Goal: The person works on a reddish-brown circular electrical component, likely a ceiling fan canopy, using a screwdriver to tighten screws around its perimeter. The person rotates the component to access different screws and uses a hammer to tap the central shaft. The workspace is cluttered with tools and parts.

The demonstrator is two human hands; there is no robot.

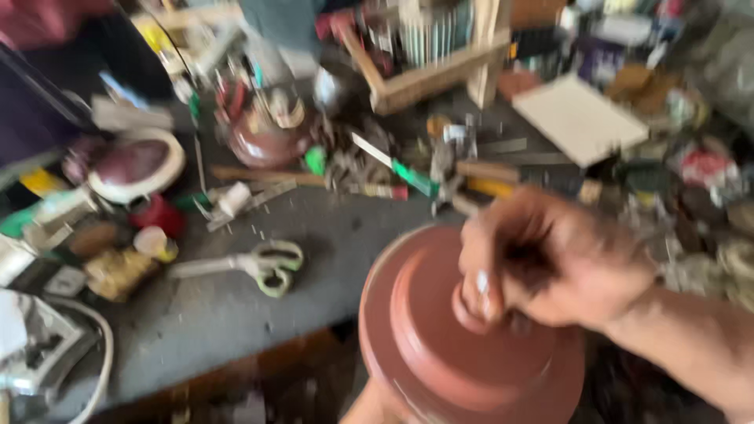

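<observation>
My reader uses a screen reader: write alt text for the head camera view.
A right hand grips the knob atop a round reddish-brown lid, blurred by motion, at the near edge of a cluttered grey workbench. Scissors with pale green handles lie to its left among scattered tools.

Round stepped lid (440,345) at six o'clock, right hand (550,263) atop, gripping its knob. Scissors (263,265) on workbench (236,314) at nine o'clock from lid. Wooden crate (428,59) at twelve. Flat board (580,118) toward one.
</observation>
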